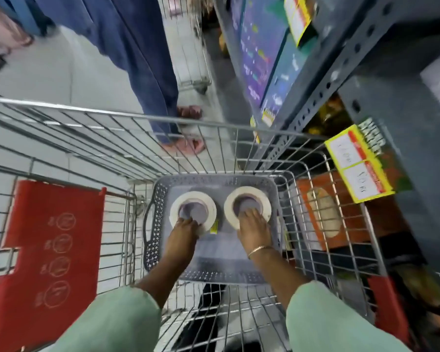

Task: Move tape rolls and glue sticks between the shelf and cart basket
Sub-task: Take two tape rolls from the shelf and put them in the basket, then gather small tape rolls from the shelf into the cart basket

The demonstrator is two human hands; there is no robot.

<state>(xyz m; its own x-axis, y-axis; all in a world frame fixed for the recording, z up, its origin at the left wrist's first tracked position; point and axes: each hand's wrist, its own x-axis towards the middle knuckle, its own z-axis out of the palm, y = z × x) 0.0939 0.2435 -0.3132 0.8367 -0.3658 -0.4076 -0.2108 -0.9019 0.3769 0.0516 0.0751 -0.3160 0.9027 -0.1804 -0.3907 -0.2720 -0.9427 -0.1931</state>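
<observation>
Two tape rolls are laid side by side in the basket (160,199), left roll (192,205) beside right roll (248,200); the basket is set inside the cart (137,118), shelf (353,72) at right.

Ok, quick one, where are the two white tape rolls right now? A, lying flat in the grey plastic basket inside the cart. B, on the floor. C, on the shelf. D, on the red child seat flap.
A: both tape rolls, the left roll and the right roll, lie flat side by side in the grey basket in the wire cart, with the left hand and right hand on their near edges.
</observation>
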